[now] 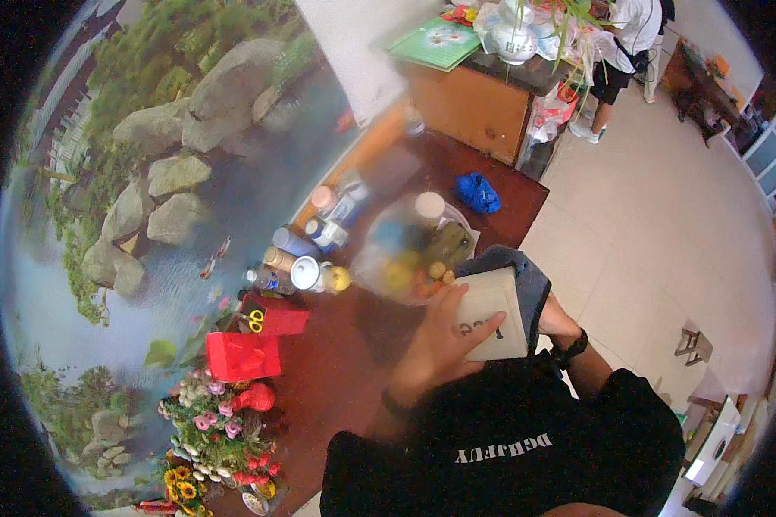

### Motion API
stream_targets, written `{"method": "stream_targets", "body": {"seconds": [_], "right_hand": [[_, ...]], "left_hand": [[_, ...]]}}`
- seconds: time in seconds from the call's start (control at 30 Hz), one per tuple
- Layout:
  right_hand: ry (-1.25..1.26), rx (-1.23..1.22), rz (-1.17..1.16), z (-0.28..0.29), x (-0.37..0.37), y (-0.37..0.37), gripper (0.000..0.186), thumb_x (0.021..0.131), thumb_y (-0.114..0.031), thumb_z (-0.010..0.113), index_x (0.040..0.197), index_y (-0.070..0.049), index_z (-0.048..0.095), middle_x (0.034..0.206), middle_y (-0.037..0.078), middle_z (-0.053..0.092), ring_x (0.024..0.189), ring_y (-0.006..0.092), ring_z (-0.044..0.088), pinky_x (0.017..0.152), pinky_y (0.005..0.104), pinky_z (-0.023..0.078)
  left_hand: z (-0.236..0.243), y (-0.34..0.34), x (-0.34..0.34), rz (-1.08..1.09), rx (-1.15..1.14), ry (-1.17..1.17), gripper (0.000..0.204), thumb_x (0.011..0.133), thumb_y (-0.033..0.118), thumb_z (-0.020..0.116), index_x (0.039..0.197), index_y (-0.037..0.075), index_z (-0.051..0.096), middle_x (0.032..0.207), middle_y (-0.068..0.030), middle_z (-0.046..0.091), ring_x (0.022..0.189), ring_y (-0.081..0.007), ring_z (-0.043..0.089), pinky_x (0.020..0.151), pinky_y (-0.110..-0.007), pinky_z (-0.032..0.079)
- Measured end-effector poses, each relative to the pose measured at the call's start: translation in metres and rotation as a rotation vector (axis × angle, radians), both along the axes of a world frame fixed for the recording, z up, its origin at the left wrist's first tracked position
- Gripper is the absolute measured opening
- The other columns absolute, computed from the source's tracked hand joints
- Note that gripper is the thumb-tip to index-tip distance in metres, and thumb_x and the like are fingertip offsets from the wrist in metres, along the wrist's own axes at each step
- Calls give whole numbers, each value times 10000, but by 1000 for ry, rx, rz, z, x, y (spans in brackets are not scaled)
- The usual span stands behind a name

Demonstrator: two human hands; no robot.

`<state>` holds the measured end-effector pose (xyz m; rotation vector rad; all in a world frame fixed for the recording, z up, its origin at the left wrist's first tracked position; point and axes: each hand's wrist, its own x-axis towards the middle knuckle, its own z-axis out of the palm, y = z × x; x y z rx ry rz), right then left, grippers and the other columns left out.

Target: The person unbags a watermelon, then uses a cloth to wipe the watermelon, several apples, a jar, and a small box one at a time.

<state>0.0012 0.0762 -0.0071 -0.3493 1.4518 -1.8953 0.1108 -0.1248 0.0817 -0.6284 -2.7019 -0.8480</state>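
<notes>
A pale, flat-faced rectangular box (497,291) sits at four o'clock from the view's centre, soft dark cloth (535,293) behind it. The left hand (431,343) spreads over it, thumb across its face; whether it grips, I cannot tell. The right hand (562,320), wrist bent, holds the cloth. Beyond, at twelve o'clock, crumpled blue plastic (477,193) lies on the red-brown tabletop (319,370).

A red-brown table (328,379) beside a landscape mural (159,172) of boulders and water.
Bottles and jars (304,273) line the table's wall side, and a crumpled blue bag (477,193) lies near its far end; yellow scissor handles (256,320) show by two red boxes (243,356), with pink flowers (205,420) and sunflowers (181,488) toward the lower edge, while a wooden cabinet (474,108) bears a green flat package (435,43) and a white vase (515,39), and a small stool (693,345) stands on the pale tiled floor (612,224).
</notes>
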Motion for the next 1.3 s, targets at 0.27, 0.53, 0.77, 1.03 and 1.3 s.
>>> {"method": "stream_targets", "body": {"seconds": [0.27, 0.53, 0.77, 1.03, 1.3], "right_hand": [[-47, -174, -263, -12, 10, 9, 435, 925, -162, 528, 1315, -17, 399, 1252, 53, 495, 1092, 167, 499, 963, 316, 406], [-199, -447, -266, -16, 27, 7, 462, 924, -236, 527, 1306, -4, 411, 1319, 67, 444, 1183, 192, 437, 1013, 324, 347], [307, -81, -314, -1, 27, 10, 469, 913, -244, 527, 1300, 1, 427, 1371, 96, 407, 1248, 239, 389, 1047, 340, 299], [572, 83, 384, 20, 3, 33, 482, 841, -154, 572, 1282, -7, 444, 1350, 164, 427, 1271, 309, 366, 1064, 387, 263], [736, 0, 57, 26, 2, -5, 373, 839, -112, 538, 1186, 18, 494, 1205, 179, 513, 1119, 329, 472, 997, 407, 334]], "left_hand": [[-25, 9, -3, 66, 148, 214, 847, 494, 284, 823, 1278, 265, 503, 1296, -250, 348, 1180, -446, 358, 981, -532, 321], [-30, 31, -2, 349, 273, 216, 965, 496, 286, 851, 1326, 182, 370, 1369, -288, 223, 1237, -498, 296, 955, -561, 365], [-33, 9, -6, 283, 219, 252, 968, 463, 289, 859, 1304, 164, 396, 1365, -295, 225, 1218, -502, 316, 956, -574, 359], [-4, -15, -5, 24, 53, -46, 869, 498, 270, 825, 1300, 268, 492, 1322, -231, 331, 1217, -435, 336, 1024, -472, 319], [-7, -8, -5, -86, -32, -127, 871, 523, 252, 817, 1320, 271, 466, 1315, -245, 334, 1211, -437, 339, 997, -475, 348]]}}
